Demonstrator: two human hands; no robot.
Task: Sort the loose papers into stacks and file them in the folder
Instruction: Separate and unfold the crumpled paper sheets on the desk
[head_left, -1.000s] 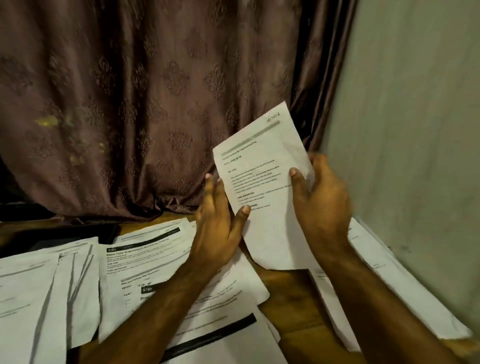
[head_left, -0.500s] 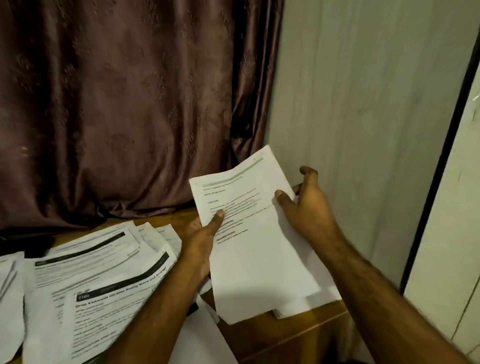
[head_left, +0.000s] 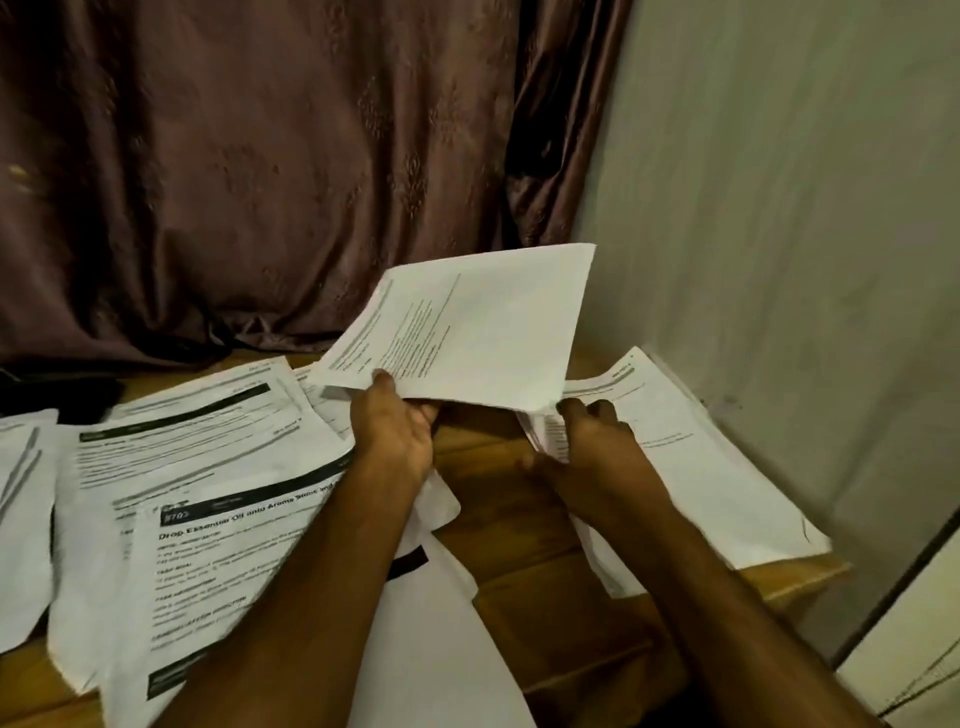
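Wood table (head_left: 524, 525) w/ loose papers (head_left: 208, 467) spread.

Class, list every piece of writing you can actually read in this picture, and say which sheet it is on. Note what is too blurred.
"Drop Essential Oil" then blurred words, perhaps "and Aroma": heading of the front sheet on the table.
Its body text: too blurred.
Lifted sheet held by the left hand: unreadable.
Right stack under the right hand: unreadable.
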